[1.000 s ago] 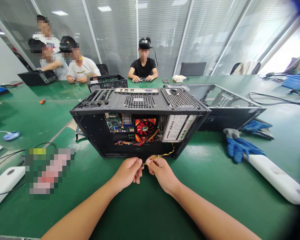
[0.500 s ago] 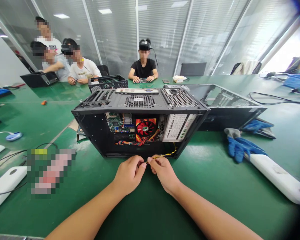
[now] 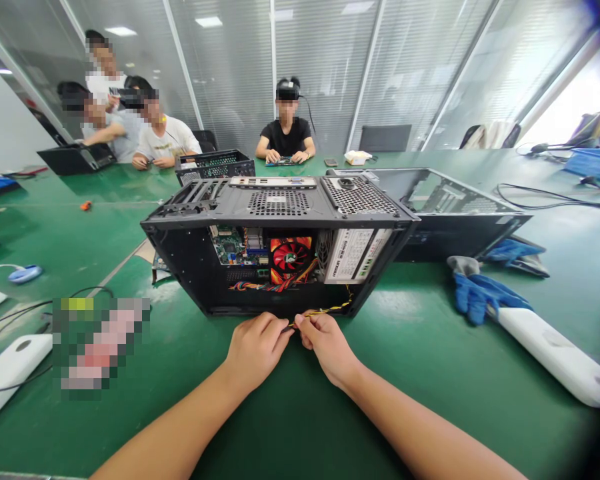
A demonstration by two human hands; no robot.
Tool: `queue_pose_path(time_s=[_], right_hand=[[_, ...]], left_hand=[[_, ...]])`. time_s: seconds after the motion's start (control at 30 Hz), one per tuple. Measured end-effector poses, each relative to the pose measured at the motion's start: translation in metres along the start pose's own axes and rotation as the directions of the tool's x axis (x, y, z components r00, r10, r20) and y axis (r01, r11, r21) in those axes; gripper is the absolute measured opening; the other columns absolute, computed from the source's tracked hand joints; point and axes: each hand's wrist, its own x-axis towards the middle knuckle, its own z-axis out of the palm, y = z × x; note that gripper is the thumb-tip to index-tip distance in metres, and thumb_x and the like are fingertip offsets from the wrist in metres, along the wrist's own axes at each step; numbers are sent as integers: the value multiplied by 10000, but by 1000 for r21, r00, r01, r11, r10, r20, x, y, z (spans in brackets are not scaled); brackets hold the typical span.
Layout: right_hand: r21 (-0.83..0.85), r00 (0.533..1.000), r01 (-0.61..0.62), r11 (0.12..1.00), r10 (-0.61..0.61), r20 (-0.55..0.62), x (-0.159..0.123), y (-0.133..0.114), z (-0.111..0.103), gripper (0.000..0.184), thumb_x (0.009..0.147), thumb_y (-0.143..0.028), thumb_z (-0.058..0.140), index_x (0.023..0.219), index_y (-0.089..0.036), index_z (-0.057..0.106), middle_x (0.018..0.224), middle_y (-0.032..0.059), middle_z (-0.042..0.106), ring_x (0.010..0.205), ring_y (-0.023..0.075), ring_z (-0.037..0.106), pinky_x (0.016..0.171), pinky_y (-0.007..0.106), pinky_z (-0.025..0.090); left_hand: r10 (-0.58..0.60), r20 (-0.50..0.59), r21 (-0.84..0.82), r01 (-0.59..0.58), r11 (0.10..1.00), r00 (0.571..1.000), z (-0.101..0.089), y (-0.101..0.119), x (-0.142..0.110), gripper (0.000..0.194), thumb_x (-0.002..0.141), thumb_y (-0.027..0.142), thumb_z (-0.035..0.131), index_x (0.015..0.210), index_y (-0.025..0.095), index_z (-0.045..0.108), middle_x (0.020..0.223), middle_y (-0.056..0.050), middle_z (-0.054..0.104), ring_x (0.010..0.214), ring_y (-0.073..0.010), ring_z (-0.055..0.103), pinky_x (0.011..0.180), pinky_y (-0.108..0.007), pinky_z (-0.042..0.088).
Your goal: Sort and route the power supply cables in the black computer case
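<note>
Before me a black computer case (image 3: 180, 267) stands on the green table, its open side facing me. Inside show a red fan (image 3: 290, 257), a green circuit board (image 3: 229, 247) and a white-labelled power supply (image 3: 356, 257). From below the power supply a twisted yellow and black cable (image 3: 341, 307) runs out to my hands. My right hand (image 3: 325, 340) pinches it between thumb and fingers at the case's lower front edge. My left hand (image 3: 257, 347) is closed around the cable's end close by; its fingers hide that end.
On the right lie blue gloves (image 3: 485, 290) and a white elongated device (image 3: 555, 350). Behind the case rests a large dark metal panel or case (image 3: 460, 233). White devices with black cables (image 3: 20, 360) lie at left. Several people (image 3: 286, 133) are across the table.
My left fingers have closed and turned slightly over the cable end; my right hand keeps its pinch in nearly the same place. The standing person at the back has shifted right.
</note>
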Motion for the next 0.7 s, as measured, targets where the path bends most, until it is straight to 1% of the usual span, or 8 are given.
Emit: queue_pose_path(time_s=[0.17,0.43,0.6,0.7], right_hand=[[-41,1000,13,999,-14,-12,0,0,0,437,770,-580,634,653,-183,496,527,-63,369,497,91,301,485,254,232],[-116,999,34,993,-36,-11,-1,1,-1,432,782,-568,624,625,-188,492,553,-50,397,520,105,340,518,266,279],[-144,999,51,988,-51,5,-1,-1,-2,425,790,-554,618,616,-191,485,560,-51,388,523,104,326,510,266,261],[-140,999,53,989,-53,6,-1,0,-2,427,793,-556,619,621,-192,477,562,-54,375,522,101,314,506,266,248]], left_hand=[[-64,107,-8,65,998,992,2,0,-1,189,954,303,504,941,166,633,786,-38,652,661,-164,646,612,-267,502],[-165,247,-10,173,985,955,0,5,0,199,968,287,437,936,176,599,834,-43,660,689,-172,644,623,-272,480],[-264,318,-124,316,941,911,-3,9,3,198,968,278,418,881,187,570,824,-29,633,704,-161,617,643,-266,457],[-287,323,-197,361,912,902,-3,9,4,185,959,279,437,857,190,563,791,-20,607,688,-150,585,641,-259,447]])
